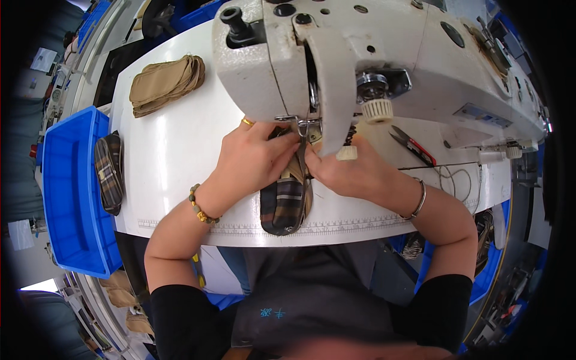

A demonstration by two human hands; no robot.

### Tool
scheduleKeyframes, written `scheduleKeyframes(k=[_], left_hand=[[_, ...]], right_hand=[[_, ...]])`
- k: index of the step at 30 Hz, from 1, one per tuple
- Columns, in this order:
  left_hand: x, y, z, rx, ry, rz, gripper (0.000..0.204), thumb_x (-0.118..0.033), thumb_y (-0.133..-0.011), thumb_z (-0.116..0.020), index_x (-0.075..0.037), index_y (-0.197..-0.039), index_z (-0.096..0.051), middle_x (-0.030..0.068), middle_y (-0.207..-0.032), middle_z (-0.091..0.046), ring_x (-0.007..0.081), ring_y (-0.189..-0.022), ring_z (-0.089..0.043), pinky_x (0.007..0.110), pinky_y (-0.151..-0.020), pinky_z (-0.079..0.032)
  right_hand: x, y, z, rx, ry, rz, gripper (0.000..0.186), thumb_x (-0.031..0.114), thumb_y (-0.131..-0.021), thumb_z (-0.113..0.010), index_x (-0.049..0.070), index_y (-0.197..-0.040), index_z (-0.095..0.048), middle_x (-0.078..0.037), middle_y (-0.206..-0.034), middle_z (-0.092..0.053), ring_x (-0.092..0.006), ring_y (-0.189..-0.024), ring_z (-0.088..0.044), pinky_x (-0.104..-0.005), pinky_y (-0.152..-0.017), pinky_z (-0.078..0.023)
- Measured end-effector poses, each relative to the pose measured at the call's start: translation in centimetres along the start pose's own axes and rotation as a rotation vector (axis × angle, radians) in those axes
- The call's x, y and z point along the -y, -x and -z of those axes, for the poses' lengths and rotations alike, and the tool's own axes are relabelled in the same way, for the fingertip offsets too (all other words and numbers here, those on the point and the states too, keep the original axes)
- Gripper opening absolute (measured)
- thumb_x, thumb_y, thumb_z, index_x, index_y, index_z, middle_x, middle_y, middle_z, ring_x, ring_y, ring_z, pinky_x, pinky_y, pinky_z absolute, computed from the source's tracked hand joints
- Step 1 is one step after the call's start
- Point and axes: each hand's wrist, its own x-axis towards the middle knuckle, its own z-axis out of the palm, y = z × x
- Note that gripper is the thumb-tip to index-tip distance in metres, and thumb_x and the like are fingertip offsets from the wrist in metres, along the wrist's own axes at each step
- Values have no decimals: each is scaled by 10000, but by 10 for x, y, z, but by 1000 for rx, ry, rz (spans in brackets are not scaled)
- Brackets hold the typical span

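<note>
A dark plaid zippered pouch (pixel 287 207) lies on the white table under the head of a sewing machine (pixel 360 48). Its far end reaches the presser foot (pixel 303 129). My left hand (pixel 249 156) is closed on the pouch's left side, thumb and fingertips pressed together beside the foot. From the right, my right hand (pixel 348 171) pinches the pouch's zipper edge close to the foot. The machine head hides some of the right fingers, and the hands cover the pouch's far part. The pouch's near end sits over the ruler strip (pixel 180 224) at the table's front.
A stack of tan fabric pieces (pixel 165 84) lies at the far left of the table. Another plaid pouch (pixel 108 174) rests at the left edge beside a blue bin (pixel 78 252). Red-handled thread snips (pixel 414 146) and loose cord (pixel 456 180) lie right of my right hand.
</note>
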Motion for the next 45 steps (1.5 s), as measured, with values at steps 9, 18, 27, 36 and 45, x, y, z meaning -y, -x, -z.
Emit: scheduleKeyframes(k=[9,18,27,36,45], left_hand=[[15,6,-4,-114,212,-479,221,-201,-779,-702,-110,-616,-583,10,-692,-558,211,-693,-550,436,-898,-454],[16,12,3,-253,373,-371,238,-156,-823,-607,-72,-608,-548,36,-636,-530,222,-594,-517,434,-858,-492],[5,8,15,-15,303,-71,191,-84,-818,-729,-38,-676,-610,76,-655,-588,274,-586,-569,359,-678,-513],[-10,16,11,-56,225,-57,222,-93,-738,-769,-91,-947,-693,33,-948,-688,222,-780,-640,341,-777,-517],[-8,22,-4,-117,72,-199,325,-103,-639,-773,-89,-961,-737,14,-987,-695,192,-802,-649,346,-798,-517]], right_hand=[[3,0,0,-31,-146,9,97,114,-717,-656,69,-802,-638,-71,-603,-588,-233,-575,-646,-374,-509,-503],[5,-8,3,-182,-130,-18,82,127,-768,-631,63,-808,-599,-64,-862,-597,-210,-632,-636,-322,-484,-494],[35,5,12,-127,-348,361,139,175,-766,-615,72,-858,-608,-25,-849,-531,-143,-717,-542,-252,-539,-451],[13,-2,9,-311,-128,295,111,158,-717,-645,71,-776,-612,-21,-769,-553,-138,-668,-548,-247,-521,-435],[15,-1,16,-409,-220,339,134,178,-685,-655,94,-664,-554,-4,-638,-456,-128,-557,-504,-263,-480,-417]])
